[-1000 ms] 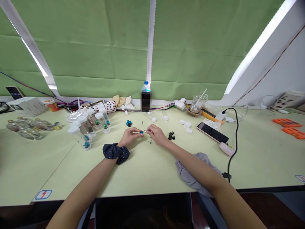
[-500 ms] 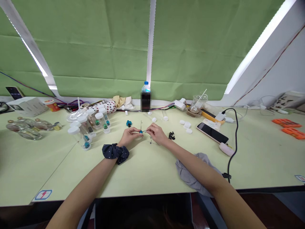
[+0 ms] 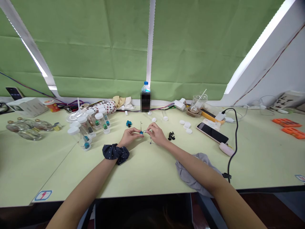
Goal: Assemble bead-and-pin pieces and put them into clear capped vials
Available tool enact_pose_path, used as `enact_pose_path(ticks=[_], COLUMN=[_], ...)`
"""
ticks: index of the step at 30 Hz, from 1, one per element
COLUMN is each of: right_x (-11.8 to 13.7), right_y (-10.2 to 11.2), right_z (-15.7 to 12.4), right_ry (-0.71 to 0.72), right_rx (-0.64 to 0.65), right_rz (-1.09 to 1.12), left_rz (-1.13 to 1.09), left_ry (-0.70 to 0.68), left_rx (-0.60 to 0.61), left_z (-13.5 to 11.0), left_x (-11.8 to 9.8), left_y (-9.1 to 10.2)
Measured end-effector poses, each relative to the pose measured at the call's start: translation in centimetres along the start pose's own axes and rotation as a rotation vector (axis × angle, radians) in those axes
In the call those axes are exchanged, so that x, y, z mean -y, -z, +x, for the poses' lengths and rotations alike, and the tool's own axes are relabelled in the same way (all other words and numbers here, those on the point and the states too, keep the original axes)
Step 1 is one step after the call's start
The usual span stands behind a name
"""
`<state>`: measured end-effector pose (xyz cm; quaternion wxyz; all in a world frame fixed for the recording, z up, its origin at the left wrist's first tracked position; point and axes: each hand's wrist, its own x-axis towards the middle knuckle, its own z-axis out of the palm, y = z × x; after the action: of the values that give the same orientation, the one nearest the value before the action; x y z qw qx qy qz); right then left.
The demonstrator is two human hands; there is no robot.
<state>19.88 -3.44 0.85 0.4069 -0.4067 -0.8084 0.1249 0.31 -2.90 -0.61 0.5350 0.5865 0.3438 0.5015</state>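
Observation:
My left hand [image 3: 128, 137] is closed in a pinch on a small shiny blue piece [image 3: 141, 132], from which a thin hooked wire [image 3: 141, 126] stands up. Close against its right side, my right hand [image 3: 156, 135] pinches a tiny metallic part at the blue piece; its kind is too small to tell. Below the right fingers a little wire piece [image 3: 150, 142] lies on the table. A cluster of similar blue pieces [image 3: 129, 123] sits beyond my left hand, and several small black pieces [image 3: 171, 136] lie right of my right hand.
Capped clear tubes [image 3: 99, 121] with blue or green pieces stand at left, near glass bottles [image 3: 28, 132]. White caps [image 3: 187, 125] lie at right, with a phone [image 3: 212, 133], a black cable [image 3: 235, 133] and a grey cloth [image 3: 188, 173]. A water bottle [image 3: 145, 98] stands behind.
The right fingers have shifted very slightly at the blue piece. Both hands otherwise keep their place and their pinches.

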Motion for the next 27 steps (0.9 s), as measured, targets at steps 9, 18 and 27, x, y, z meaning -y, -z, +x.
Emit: enact_pose_path(ticks=[9, 18, 27], right_x=[-0.20, -0.76, 0.01], right_y=[-0.09, -0.55, -0.32], right_z=[0.16, 0.25, 0.00], right_ry=[0.032, -0.001, -0.030], right_rx=[-0.011, 0.017, 0.076], right_rz=[0.074, 0.130, -0.057], left_rz=[0.036, 0.032, 0.044], left_ry=[0.013, 0.028, 0.026], left_rx=[-0.001, -0.008, -0.010], left_z=[-0.07, -0.14, -0.16], left_x=[-0.10, -0.22, -0.21], left_y=[-0.09, -0.21, -0.26])
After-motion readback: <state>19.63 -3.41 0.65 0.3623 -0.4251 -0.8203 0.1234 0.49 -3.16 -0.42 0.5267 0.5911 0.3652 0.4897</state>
